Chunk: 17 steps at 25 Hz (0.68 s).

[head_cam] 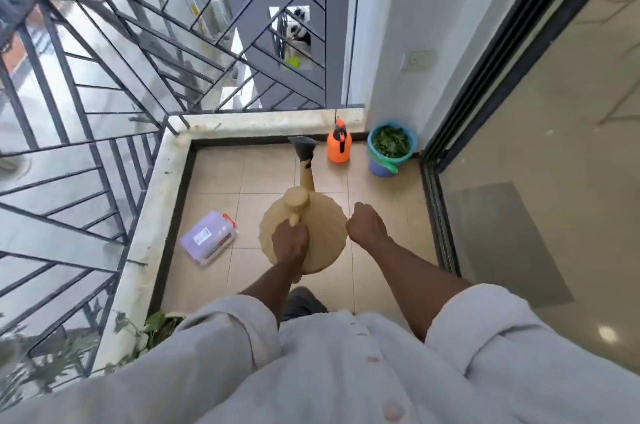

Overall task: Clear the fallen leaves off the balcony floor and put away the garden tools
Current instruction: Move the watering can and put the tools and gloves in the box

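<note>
The left hand [290, 240] hides the watering can [311, 233] handle.

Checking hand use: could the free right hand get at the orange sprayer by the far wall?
Probably yes. The right hand holds nothing and bare tiles lie between it and the orange sprayer; the person would likely need to step forward.

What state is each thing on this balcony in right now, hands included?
Watering can: carried above the floor, spout pointing away.
Left hand: gripping the can's handle.
Right hand: fingers curled, holding nothing.
Orange sprayer: upright by the far edge.
Bucket: upright, full of green leaves.
Clear plastic box: on the floor, lid on.
</note>
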Tool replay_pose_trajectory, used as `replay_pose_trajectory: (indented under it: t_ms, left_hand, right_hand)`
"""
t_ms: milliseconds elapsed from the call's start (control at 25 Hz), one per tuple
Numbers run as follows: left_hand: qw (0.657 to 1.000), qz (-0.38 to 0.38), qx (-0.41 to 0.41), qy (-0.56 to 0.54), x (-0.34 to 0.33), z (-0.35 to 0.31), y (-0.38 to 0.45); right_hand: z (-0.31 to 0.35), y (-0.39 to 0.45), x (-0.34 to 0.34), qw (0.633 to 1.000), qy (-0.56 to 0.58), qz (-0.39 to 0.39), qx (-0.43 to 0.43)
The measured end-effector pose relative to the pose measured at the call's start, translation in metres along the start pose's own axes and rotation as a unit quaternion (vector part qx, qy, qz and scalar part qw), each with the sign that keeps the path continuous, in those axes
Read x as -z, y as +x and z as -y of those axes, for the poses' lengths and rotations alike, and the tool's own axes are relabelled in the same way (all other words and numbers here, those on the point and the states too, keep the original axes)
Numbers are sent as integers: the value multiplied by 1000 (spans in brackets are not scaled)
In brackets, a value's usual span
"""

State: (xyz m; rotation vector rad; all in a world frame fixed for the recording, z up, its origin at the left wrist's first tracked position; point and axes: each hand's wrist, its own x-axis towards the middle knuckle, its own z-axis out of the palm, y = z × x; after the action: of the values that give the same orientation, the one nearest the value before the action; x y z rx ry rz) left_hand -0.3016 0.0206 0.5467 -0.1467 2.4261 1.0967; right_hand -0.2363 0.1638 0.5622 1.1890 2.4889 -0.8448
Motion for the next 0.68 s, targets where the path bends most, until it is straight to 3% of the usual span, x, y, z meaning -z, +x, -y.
replay_pose_trajectory:
  t_ms: [320,480,680]
  left_hand:
    - [995,-10,74,62,-40,-97,203]
    - [993,47,76,80,-48,-144,297]
    - [977,171,122,42,-76,-168,406]
  right_hand:
    - [72,203,29,999,-21,31,-19]
    - [112,299,41,997,-25,61,-48]
    - [145,416,29,995,19,82,-52]
